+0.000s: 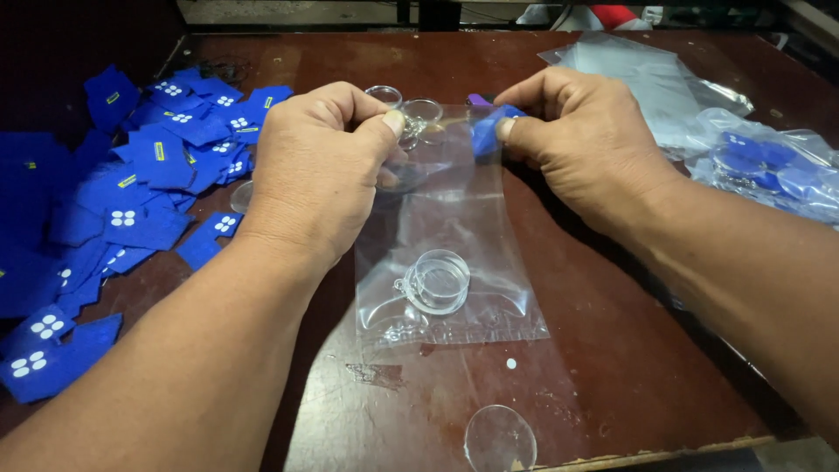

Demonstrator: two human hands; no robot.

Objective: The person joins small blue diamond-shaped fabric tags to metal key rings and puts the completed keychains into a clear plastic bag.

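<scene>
A clear plastic bag (pixel 454 218) hangs between my hands over the dark wooden table (pixel 612 350). My left hand (pixel 319 166) pinches the bag's top left edge. The top right edge is pinched by my right hand (pixel 585 140), which also grips a small blue fabric piece (pixel 488 127) at the bag's mouth. A round clear plastic case (pixel 434 281) with a small loop lies inside the bag near its bottom. Two clear round rings (pixel 411 105) show just behind the bag's top, by my left thumb.
A heap of blue fabric pieces (pixel 131 201) with white dots covers the table's left side. Clear bags (pixel 647 79) lie at the back right, and filled bags with blue items (pixel 760 166) at the right edge. A clear round disc (pixel 499 439) rests near the front edge.
</scene>
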